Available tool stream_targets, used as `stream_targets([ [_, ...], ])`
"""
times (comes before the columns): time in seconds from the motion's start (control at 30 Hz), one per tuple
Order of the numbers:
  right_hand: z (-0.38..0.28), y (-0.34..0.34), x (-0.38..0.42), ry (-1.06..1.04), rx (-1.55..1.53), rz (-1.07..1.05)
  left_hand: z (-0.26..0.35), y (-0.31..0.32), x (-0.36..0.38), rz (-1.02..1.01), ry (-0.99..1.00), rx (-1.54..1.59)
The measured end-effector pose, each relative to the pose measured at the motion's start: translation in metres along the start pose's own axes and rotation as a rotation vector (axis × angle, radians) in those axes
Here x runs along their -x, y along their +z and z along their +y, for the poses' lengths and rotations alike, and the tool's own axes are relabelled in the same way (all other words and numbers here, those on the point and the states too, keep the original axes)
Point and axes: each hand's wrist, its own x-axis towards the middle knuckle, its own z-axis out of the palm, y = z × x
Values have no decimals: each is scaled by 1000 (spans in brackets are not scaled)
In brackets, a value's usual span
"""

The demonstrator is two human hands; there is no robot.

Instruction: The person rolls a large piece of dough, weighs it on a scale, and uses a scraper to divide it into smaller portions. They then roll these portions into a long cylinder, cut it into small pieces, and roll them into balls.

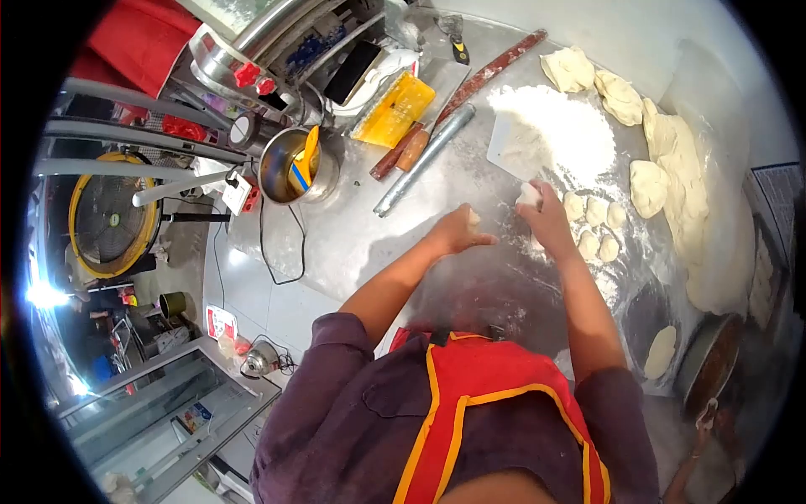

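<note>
I stand at a floured metal table (378, 244). My right hand (550, 220) is closed on a small dough ball (529, 195) at the edge of a flour pile (558, 130). My left hand (457, 233) hovers over the table a little to the left, pinching a small bit of dough (474, 217) at its fingertips. Several portioned dough balls (594, 227) lie just right of my right hand. Large lumps of dough (672, 160) run along the table's right side.
A metal rolling pin (424, 160), a long wooden pin (495, 63) and a yellow scraper (395, 109) lie at the back. A steel pot (281, 172) holds a yellow tool. A flat dough disc (661, 351) lies near a pan (709, 365). A yellow fan (109, 214) stands off left.
</note>
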Motion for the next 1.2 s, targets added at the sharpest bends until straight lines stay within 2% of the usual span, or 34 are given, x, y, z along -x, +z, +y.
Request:
stream_targets([
  [0.03,18,10,-14,-82,192,63,-6,4,0,32,66,171],
  [0.07,32,17,-24,-162,384,129,-5,4,2,13,4,262],
  [0.13,41,24,-36,-116,549,54,2,2,7,-26,-117,449],
  [0.17,42,27,-38,-92,630,16,4,-2,9,-61,-115,481],
  [0.23,33,23,-30,-247,837,63,6,-9,12,-128,-107,548],
  [0.27,22,19,-23,-326,941,89,2,-7,11,-113,-29,513],
  [0.37,0,8,-1,-372,482,24,1,0,11,-107,171,424],
  [0.47,-9,2,21,301,-276,-395,30,2,17,-119,317,372],
  [0.53,-10,2,33,308,-414,-438,44,9,22,-48,416,348],
  [0.57,-9,2,39,312,-484,-463,48,10,27,35,440,157],
  [0.63,19,5,43,318,-478,-348,53,7,37,203,481,-229],
  [0.73,30,5,55,237,-400,-320,63,1,42,-157,251,-343],
  [0.83,22,9,71,183,-315,-317,55,20,44,-121,332,-350],
  [0.93,31,15,78,119,-312,-258,46,38,43,-78,240,-469],
  [1.03,46,20,81,23,-224,-202,40,48,45,-14,245,-475],
  [1.13,40,23,86,-25,-89,-133,44,50,48,-72,172,-514],
  [1.2,32,22,91,-20,-42,-126,41,53,48,-68,205,-505],
])
